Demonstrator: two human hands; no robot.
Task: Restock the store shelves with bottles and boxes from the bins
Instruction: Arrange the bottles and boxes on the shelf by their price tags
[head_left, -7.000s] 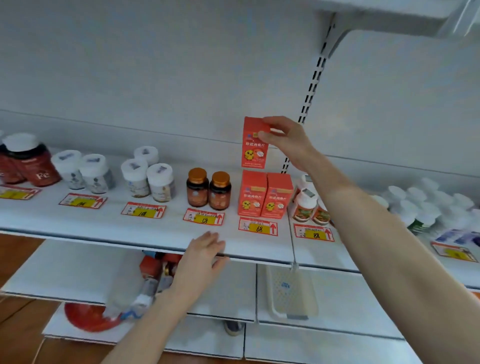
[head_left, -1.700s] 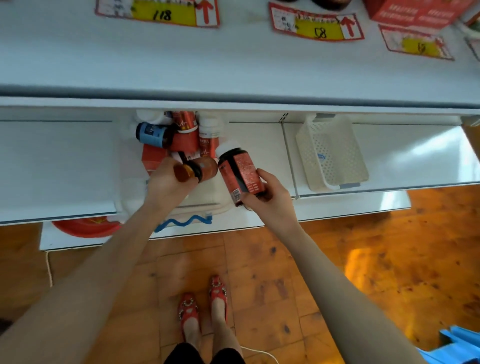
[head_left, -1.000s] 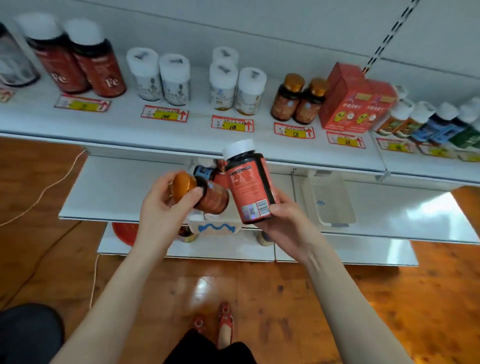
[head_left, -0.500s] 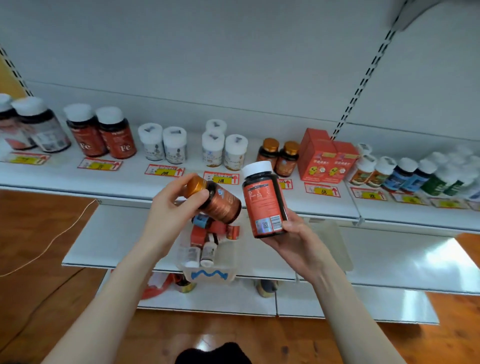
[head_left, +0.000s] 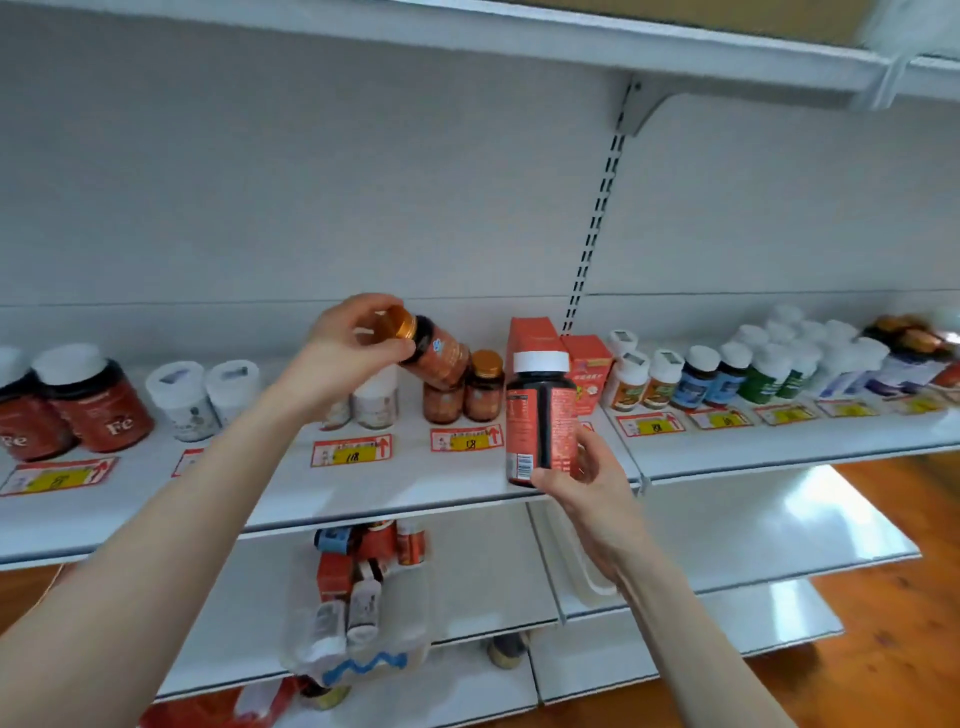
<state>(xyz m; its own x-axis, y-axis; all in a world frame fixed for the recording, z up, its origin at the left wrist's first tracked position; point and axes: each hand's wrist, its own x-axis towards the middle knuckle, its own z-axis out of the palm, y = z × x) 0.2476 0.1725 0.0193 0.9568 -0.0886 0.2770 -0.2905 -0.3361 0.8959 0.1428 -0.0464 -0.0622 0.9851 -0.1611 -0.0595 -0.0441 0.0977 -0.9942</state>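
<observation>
My left hand (head_left: 348, 345) grips a small amber bottle with a gold cap (head_left: 434, 351), tilted, just above two matching amber bottles (head_left: 465, 392) on the middle shelf (head_left: 405, 478). My right hand (head_left: 576, 475) holds a tall dark bottle with a red label and white cap (head_left: 540, 415) upright, in front of the shelf's edge and the red boxes (head_left: 563, 358). On the shelf below, a clear plastic bin (head_left: 358, 623) holds several bottles and a red box.
Large red "Fe" bottles (head_left: 93, 405) stand at the left, white-capped bottles (head_left: 202, 395) beside them, and blue, green and white bottles (head_left: 769, 369) fill the right. Price tags (head_left: 350, 451) line the shelf front. A white basket (head_left: 587, 566) sits behind my right forearm. An upper shelf (head_left: 571, 36) hangs overhead.
Both hands have risen from the bin to the middle shelf. My left hand has carried the amber bottle up over the matching bottles; my right hand has brought the tall bottle near the shelf edge.
</observation>
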